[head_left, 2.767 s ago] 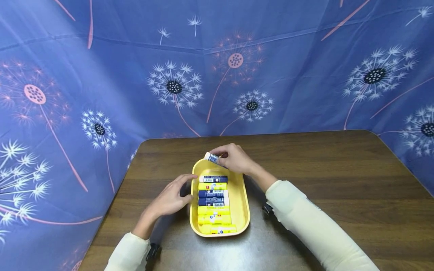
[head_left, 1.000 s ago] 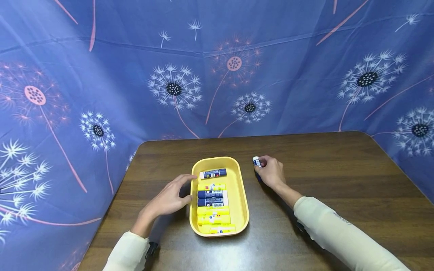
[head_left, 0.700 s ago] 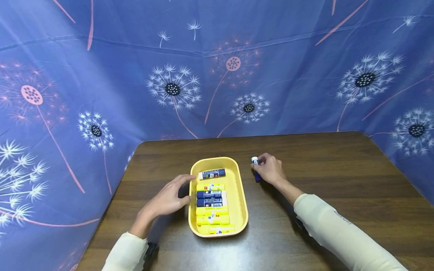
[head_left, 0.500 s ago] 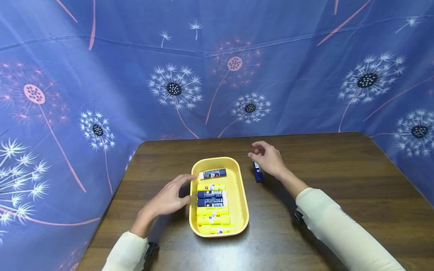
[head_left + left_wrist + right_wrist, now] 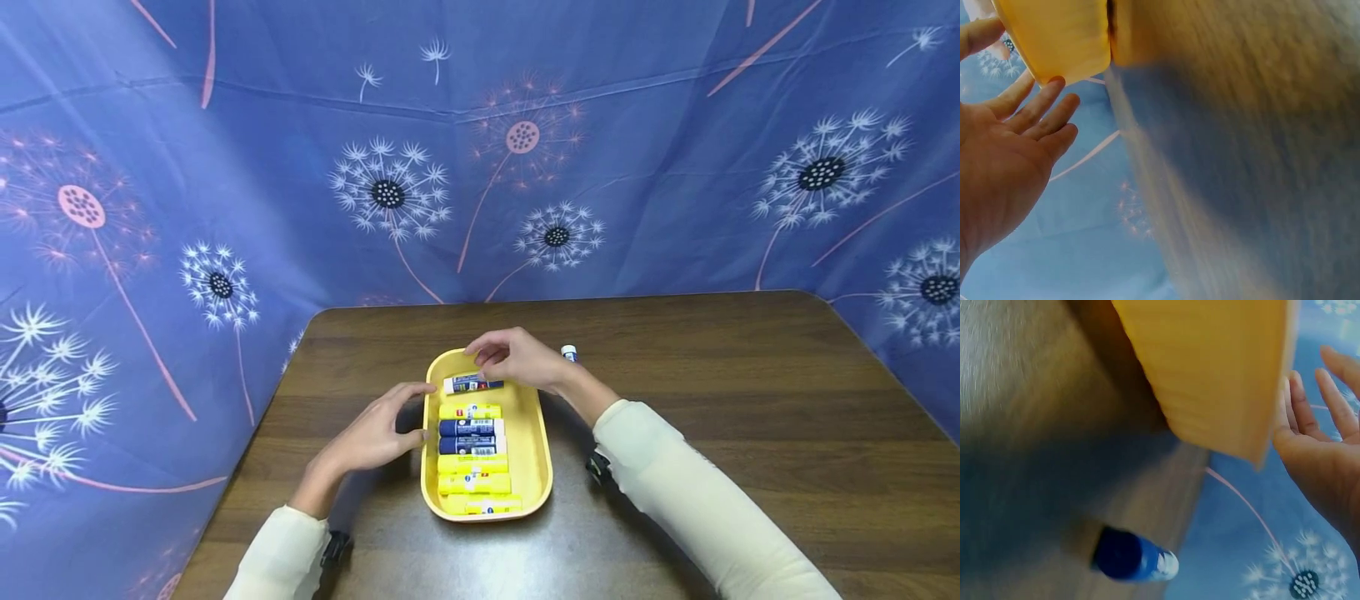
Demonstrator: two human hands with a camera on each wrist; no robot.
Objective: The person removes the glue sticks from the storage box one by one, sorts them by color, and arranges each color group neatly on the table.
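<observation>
A yellow tray point(image 5: 534, 467) on the table holds several blue and yellow glue sticks lying crosswise in a column. At its left rim, my left hand point(image 5: 375, 435) rests with fingers spread. In the left wrist view, the fingertips point(image 5: 1055, 84) are right at the tray wall. My right hand point(image 5: 521, 362) is over the tray's far end, thumb and fingers apart, with its fingertips close above the farthest blue glue stick point(image 5: 461, 384), which has a white end. Another blue glue stick point(image 5: 1129, 555) lies on the table right of the tray, mostly hidden behind the right wrist in the head view.
The brown wooden table point(image 5: 720, 375) stretches out to the right of the tray. Behind it hangs a blue cloth point(image 5: 645, 150) printed with dandelions.
The right hand lifted a blue glue stick from the tray, set it on the table to the right and let go, then came back left over the tray. The left hand stayed at the rim.
</observation>
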